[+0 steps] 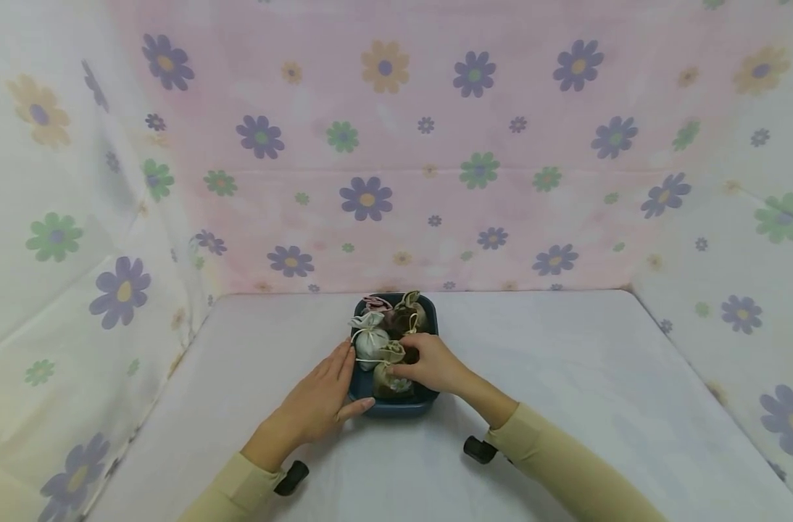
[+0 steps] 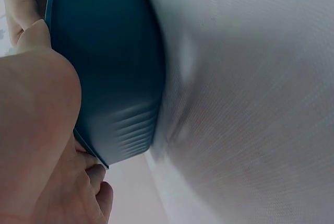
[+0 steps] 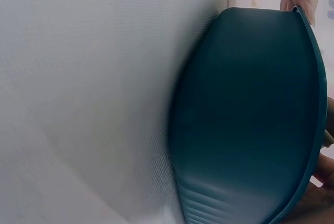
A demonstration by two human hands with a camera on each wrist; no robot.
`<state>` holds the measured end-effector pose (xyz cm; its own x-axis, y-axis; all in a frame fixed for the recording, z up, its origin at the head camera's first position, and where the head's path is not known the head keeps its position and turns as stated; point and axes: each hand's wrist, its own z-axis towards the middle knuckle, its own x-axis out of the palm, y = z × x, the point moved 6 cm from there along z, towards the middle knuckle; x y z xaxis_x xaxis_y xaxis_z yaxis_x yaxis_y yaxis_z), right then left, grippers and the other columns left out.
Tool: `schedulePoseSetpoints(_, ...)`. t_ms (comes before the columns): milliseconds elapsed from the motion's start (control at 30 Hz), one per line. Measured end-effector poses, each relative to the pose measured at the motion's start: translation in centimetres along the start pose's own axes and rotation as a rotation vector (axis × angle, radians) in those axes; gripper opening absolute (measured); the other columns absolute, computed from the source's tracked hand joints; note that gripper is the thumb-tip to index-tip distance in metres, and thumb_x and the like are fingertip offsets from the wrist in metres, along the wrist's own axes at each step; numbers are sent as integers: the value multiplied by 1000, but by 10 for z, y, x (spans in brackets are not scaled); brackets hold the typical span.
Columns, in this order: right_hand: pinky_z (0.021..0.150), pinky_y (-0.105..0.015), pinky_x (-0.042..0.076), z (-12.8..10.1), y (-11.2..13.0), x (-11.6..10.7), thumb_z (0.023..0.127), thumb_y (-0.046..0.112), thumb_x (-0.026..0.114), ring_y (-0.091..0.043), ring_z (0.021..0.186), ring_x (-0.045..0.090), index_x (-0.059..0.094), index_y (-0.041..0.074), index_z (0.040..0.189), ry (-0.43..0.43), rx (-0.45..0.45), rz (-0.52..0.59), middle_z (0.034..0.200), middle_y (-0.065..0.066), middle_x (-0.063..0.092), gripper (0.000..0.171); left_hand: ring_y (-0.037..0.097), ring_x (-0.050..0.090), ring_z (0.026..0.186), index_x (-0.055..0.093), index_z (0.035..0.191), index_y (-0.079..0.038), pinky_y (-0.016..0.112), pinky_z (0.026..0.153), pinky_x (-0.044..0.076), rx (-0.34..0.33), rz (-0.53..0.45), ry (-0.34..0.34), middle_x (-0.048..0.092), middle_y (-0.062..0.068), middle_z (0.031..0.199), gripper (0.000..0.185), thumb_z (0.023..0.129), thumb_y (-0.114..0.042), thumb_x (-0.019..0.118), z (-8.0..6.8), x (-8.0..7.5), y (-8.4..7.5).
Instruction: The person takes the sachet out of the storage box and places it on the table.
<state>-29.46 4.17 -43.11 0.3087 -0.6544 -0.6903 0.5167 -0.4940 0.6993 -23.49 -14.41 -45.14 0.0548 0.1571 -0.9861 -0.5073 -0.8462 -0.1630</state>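
A dark teal plastic basin (image 1: 399, 410) holds several small drawstring pouches. My right hand (image 1: 433, 364) reaches over its right side and pinches the neck of an olive-green pouch (image 1: 393, 386) at the near end, between thumb and fingers. My left hand (image 1: 321, 391) rests on the basin, fingers extended along the left rim and thumb on the near rim. Beside the fingers, inside the basin, is a white pouch (image 1: 372, 348) with a pale cord. In both wrist views the basin's outer wall (image 2: 109, 51) hides the pouches almost wholly.
At the basin's far end lie a pink pouch (image 1: 376, 304) and another olive-brown pouch (image 1: 411, 313). The basin stands on a white cloth-covered table (image 1: 553, 377). Flower-patterned curtains (image 1: 429, 196) enclose the back and both sides.
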Motion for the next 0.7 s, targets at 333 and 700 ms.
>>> schedulePoseSetpoints(333, 68, -26, 46, 0, 3, 3, 90, 21, 81, -9, 77, 53, 71, 11, 94, -13, -58, -27, 86, 4, 64, 15, 40, 17, 155, 19, 158, 12, 52, 122, 26, 16, 19, -12, 10, 29, 167, 101, 102, -69, 38, -1, 0, 1)
schedulePoseSetpoints(700, 71, -28, 46, -5, 5, -3, 91, 17, 80, -16, 80, 54, 68, 11, 93, -33, -88, 30, 85, 4, 61, 13, 38, 15, 156, 19, 159, 10, 51, 123, 25, 3, 41, 18, 9, 26, 168, 100, 102, -70, 38, 0, 0, 0)
